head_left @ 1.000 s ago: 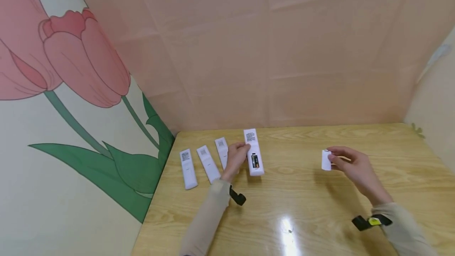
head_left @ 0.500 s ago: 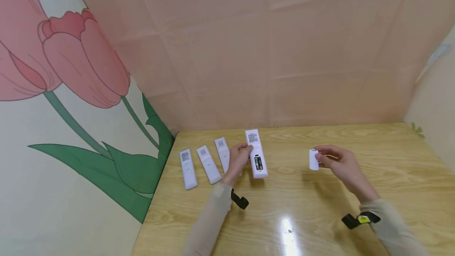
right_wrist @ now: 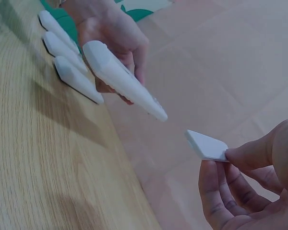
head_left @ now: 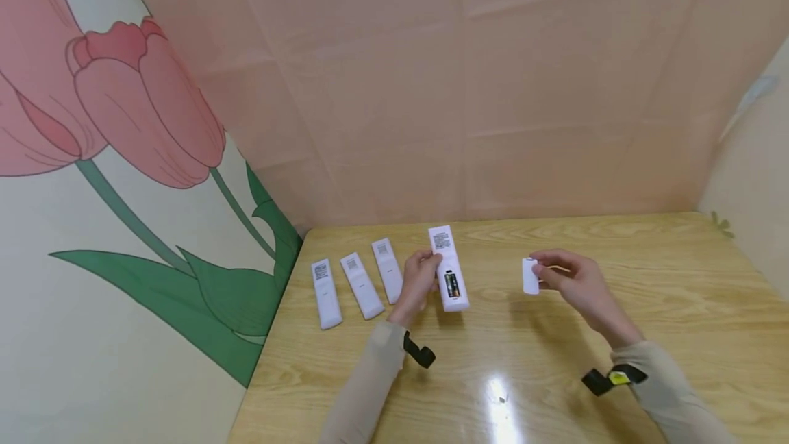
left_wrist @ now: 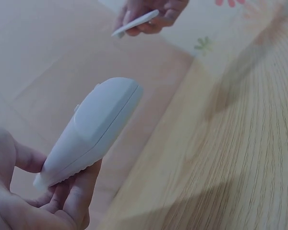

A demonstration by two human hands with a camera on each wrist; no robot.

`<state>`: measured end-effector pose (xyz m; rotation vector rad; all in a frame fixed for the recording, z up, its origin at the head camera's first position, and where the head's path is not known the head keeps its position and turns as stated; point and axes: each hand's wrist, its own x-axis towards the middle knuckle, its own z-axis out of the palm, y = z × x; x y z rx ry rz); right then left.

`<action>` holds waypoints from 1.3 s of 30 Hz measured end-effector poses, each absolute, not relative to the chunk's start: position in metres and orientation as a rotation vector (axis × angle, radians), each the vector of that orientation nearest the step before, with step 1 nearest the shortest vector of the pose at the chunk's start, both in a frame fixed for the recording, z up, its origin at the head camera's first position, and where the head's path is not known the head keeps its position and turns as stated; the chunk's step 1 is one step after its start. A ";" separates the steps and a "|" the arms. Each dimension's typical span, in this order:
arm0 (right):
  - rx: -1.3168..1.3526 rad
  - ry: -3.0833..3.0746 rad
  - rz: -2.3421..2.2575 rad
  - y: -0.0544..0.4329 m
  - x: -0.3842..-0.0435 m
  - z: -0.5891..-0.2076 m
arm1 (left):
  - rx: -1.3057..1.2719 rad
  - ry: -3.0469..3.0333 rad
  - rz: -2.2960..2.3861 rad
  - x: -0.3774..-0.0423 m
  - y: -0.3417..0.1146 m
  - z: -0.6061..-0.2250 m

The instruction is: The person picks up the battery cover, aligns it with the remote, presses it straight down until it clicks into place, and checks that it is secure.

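My left hand (head_left: 417, 284) grips a white remote control (head_left: 442, 252) by its left edge, back side up, above the table. Its battery compartment is uncovered, and batteries (head_left: 453, 285) with dark and coppery wrappers lie inside. To the right, my right hand (head_left: 577, 288) pinches a small white battery cover (head_left: 530, 276) between thumb and fingers, also off the table. A gap separates the cover from the remote. In the left wrist view the remote (left_wrist: 93, 124) hides its own battery compartment. The right wrist view shows the cover (right_wrist: 207, 145) at my fingertips, held at a slant.
Three more white remotes lie face down at the left: an outer remote (head_left: 327, 293), a middle remote (head_left: 362, 286) and an inner remote (head_left: 387, 269) beside my left hand. The wooden table (head_left: 493, 341) meets a pink-covered wall (head_left: 493, 88) behind and a tulip-painted wall (head_left: 154, 225) at left.
My right hand has moved left with the battery cover, narrowing the gap to the remote. My left hand has shifted slightly right with the remote, showing more of the inner remote on the table.
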<state>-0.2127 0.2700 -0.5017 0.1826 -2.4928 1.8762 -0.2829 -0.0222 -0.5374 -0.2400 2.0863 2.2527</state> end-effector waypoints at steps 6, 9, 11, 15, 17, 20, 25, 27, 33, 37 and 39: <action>0.207 -2.469 1.921 0.263 -0.213 -0.499 | -0.221 2.085 2.210 -0.280 -0.018 -0.533; 0.218 -2.458 1.933 0.259 -0.213 -0.498 | -0.216 2.083 2.194 -0.278 -0.015 -0.530; 0.224 -2.452 1.937 0.257 -0.214 -0.497 | -0.209 2.079 2.191 -0.276 -0.014 -0.528; 0.244 -2.447 1.942 0.251 -0.215 -0.497 | -0.186 2.063 2.198 -0.275 -0.011 -0.526; 0.249 -2.456 1.937 0.249 -0.215 -0.496 | -0.175 2.043 2.202 -0.275 -0.010 -0.526; 0.259 -2.475 1.930 0.246 -0.216 -0.495 | -0.169 2.021 2.212 -0.276 -0.008 -0.529; 0.246 -2.490 1.926 0.241 -0.217 -0.494 | -0.159 2.004 2.225 -0.277 -0.006 -0.531; 0.241 -2.495 1.921 0.239 -0.217 -0.494 | -0.154 2.000 2.228 -0.277 -0.005 -0.532; 0.236 -2.479 1.947 0.232 -0.217 -0.493 | -0.144 1.996 2.230 -0.276 -0.003 -0.533; 0.244 -2.435 1.990 0.227 -0.217 -0.492 | -0.144 2.009 2.211 -0.274 -0.003 -0.533; 0.252 -2.421 2.002 0.224 -0.217 -0.492 | -0.146 2.013 2.204 -0.273 -0.002 -0.533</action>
